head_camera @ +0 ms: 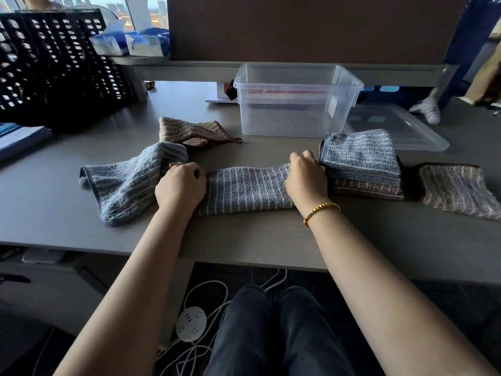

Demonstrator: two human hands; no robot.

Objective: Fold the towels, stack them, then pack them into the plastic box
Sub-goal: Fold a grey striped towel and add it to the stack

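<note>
L hand (pixel 181 185): fingers curled, pinching the left end of the blue striped towel (pixel 245 188).
R hand (pixel 305 177): gripping that towel's right end; gold bead bracelet (pixel 321 211) on wrist.
Towel in work: folded to a long strip, flat on desk (pixel 244 240) btwn both hands, near front edge.
Stack (pixel 362 165): folded towels, blue on top, brown under, just right of R hand.
Loose towels: light blue one (pixel 127 183) crumpled at left; brown one (pixel 193 131) behind it; another brown one (pixel 458 189) far right.
Plastic box (pixel 294 100): clear, open, at back of desk behind the stack; lid (pixel 398 126) lying to its right.
</note>
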